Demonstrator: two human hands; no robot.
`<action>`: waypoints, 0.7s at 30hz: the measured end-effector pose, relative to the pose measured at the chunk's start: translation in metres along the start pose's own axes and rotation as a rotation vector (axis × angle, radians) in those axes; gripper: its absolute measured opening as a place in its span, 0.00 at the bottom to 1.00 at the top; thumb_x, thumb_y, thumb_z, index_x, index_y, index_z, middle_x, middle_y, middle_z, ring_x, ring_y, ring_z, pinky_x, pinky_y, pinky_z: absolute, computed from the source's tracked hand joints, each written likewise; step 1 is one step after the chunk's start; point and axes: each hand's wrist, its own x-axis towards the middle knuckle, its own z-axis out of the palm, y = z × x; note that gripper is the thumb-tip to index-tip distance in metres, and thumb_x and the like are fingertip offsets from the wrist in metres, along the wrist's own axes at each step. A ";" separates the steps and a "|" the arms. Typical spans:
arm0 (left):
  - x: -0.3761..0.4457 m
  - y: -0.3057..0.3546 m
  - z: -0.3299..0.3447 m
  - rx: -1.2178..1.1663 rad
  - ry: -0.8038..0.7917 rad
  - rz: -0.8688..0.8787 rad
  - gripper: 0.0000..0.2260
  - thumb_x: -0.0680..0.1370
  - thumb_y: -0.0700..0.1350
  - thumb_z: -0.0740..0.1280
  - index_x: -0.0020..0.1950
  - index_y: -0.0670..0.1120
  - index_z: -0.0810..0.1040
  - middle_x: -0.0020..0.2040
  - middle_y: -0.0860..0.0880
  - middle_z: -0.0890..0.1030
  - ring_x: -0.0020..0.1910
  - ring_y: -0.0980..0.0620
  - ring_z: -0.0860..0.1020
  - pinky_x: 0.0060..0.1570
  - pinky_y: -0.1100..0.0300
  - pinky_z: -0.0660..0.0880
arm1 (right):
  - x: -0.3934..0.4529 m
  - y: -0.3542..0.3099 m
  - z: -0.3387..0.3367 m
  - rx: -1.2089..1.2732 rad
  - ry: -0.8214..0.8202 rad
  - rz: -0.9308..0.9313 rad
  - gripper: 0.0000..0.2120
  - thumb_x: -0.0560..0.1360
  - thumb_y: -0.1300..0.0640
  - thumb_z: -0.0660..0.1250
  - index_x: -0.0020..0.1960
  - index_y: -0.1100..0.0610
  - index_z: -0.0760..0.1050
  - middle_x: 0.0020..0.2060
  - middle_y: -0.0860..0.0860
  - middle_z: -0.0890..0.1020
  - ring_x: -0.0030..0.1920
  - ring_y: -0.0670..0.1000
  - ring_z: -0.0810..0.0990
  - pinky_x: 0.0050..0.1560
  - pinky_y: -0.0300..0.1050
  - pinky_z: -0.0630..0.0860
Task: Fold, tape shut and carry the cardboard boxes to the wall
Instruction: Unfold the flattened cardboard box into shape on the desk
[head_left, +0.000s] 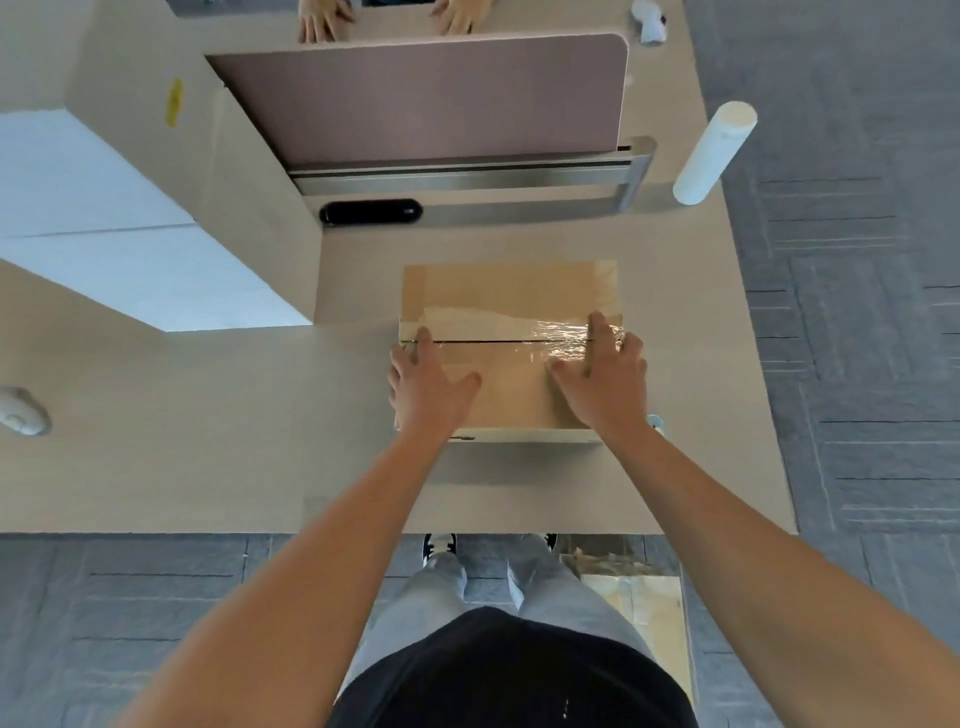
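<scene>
We rest our left hand (426, 384) flat, fingers spread, on the left end of the cardboard box (506, 291) on the desk (208, 441). Clear tape (519, 325) crosses its seam. Our right hand (602, 374) presses flat on the taped right end.

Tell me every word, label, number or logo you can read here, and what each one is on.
No text here can be read.
Yellow sticker on the desk's side panel: it may carry marks, too blurred to read.
Cardboard box under both hands: plain top with clear tape, no print visible.
White roll on the desk: no visible lettering.
Black oval object: no visible marking.
</scene>
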 end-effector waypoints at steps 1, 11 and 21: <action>0.005 -0.003 -0.004 -0.011 -0.013 -0.002 0.46 0.74 0.59 0.74 0.84 0.54 0.50 0.83 0.41 0.52 0.80 0.37 0.57 0.77 0.40 0.60 | 0.003 -0.004 0.001 0.007 -0.024 -0.003 0.41 0.76 0.39 0.70 0.83 0.44 0.55 0.76 0.61 0.62 0.70 0.67 0.68 0.71 0.57 0.66; -0.030 -0.012 -0.002 0.121 0.049 0.052 0.37 0.80 0.56 0.67 0.84 0.52 0.52 0.85 0.44 0.43 0.84 0.42 0.44 0.77 0.35 0.56 | 0.004 -0.025 0.016 -0.350 0.078 -0.636 0.23 0.73 0.54 0.70 0.67 0.55 0.76 0.69 0.57 0.74 0.69 0.63 0.73 0.70 0.55 0.68; -0.031 -0.021 -0.011 0.147 -0.019 0.110 0.35 0.81 0.55 0.65 0.84 0.50 0.54 0.85 0.45 0.42 0.84 0.43 0.42 0.80 0.39 0.53 | 0.010 -0.047 0.008 -0.422 -0.084 -0.531 0.27 0.74 0.40 0.70 0.68 0.54 0.76 0.66 0.50 0.74 0.67 0.57 0.73 0.66 0.54 0.72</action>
